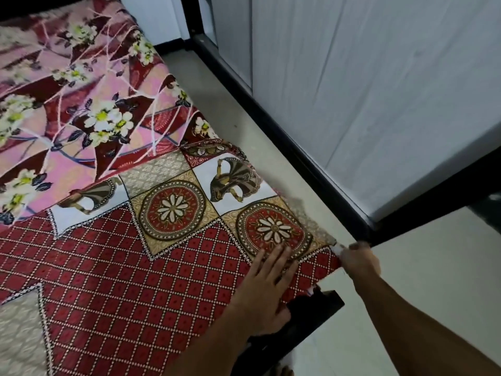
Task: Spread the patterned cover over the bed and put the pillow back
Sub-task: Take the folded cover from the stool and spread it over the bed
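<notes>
Right hand [357, 260] is pinched shut on the corner of the patterned cover [168, 267], fingers curled around the white hem right at the bed's near corner. From that grip the cover runs away up and to the left, across the bed; its long axis heads toward the far end, where the floral sheet [67, 99] is still bare. So the uncovered stretch lies beyond the grip, not beside it. Left hand [267, 283] sits just inboard of the grip, fingers spread and flat on the red lattice print, palm pressing the cloth down, not pinching anything. Dark bed frame [314, 308] pokes out below both hands, between them and the floor [406, 294]. Wardrobe [379, 90] stands well off to the right of the grip. My read: right hand is the one to pull the corner square; the far edge needs drawing away from the grip next. No pillow in view.
</notes>
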`<action>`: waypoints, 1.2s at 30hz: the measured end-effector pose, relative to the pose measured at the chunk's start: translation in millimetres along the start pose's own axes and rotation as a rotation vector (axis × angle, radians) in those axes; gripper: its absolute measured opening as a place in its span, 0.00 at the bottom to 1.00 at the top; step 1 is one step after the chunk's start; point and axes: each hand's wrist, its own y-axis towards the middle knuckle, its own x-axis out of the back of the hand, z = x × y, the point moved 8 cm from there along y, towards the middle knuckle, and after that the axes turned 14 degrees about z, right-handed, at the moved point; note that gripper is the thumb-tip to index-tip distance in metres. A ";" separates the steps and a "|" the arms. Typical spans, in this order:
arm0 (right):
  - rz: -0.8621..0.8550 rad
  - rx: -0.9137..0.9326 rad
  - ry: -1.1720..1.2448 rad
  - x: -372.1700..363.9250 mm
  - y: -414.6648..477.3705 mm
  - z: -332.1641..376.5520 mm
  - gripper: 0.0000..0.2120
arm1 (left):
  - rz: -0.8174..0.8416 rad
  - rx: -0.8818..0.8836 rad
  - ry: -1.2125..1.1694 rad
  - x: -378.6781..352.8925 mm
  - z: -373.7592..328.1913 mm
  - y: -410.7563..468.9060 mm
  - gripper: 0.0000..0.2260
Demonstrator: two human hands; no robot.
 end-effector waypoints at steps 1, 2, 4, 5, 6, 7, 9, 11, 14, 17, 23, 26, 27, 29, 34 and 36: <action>0.033 -0.016 -0.100 -3.2 1.7 1.7 0.19 | -0.016 -0.009 -0.037 4.7 0.0 0.1 0.36; 0.020 -0.003 -0.196 -4.4 2.7 10.8 0.19 | -0.045 0.003 -0.081 10.4 3.8 1.7 0.35; -0.021 0.122 -0.334 -13.1 3.8 48.6 0.19 | -0.133 0.115 -0.160 21.7 25.0 6.5 0.34; 0.001 0.222 -0.362 -24.6 3.8 73.9 0.18 | -0.164 0.205 -0.189 26.0 41.4 8.3 0.33; 0.058 0.321 -0.358 -39.4 2.6 98.7 0.17 | -0.178 0.294 -0.212 28.5 58.1 8.5 0.32; 0.124 0.407 -0.346 -56.9 1.2 123.6 0.17 | -0.176 0.368 -0.228 28.1 74.0 8.3 0.32; 0.257 0.503 -0.344 -92.9 -3.9 163.7 0.18 | -0.150 0.426 -0.237 24.7 91.8 6.8 0.32; 0.339 0.553 -0.358 -123.4 -13.3 193.6 0.19 | -0.128 0.366 -0.231 23.2 89.9 6.4 0.34; 0.289 0.651 -0.358 -149.3 -18.4 241.1 0.18 | -0.135 0.254 -0.196 27.3 86.9 5.2 0.34; 0.210 0.700 -0.390 -151.3 -12.8 282.8 0.15 | -0.162 0.169 -0.169 30.4 91.6 2.2 0.32; 0.155 0.828 -0.527 -168.7 -4.5 349.2 0.19 | -0.219 0.111 -0.216 22.7 89.4 8.2 0.31; 0.183 0.879 -0.583 -190.7 10.0 378.1 0.18 | -0.226 0.092 -0.147 19.5 91.3 23.5 0.32; 0.190 0.898 -0.591 -198.4 13.6 387.3 0.17 | -0.222 0.084 -0.123 22.6 93.9 29.5 0.31; 0.189 0.938 -0.640 -212.5 21.4 404.3 0.15 | -0.256 0.089 -0.125 37.3 103.6 41.9 0.29; 0.190 1.054 -0.807 -230.4 36.2 430.0 0.15 | -0.443 0.554 -0.381 82.5 193.3 47.0 0.26; 0.204 1.073 -0.842 -228.4 43.4 437.5 0.12 | -0.439 0.741 -0.416 86.7 229.8 42.5 0.28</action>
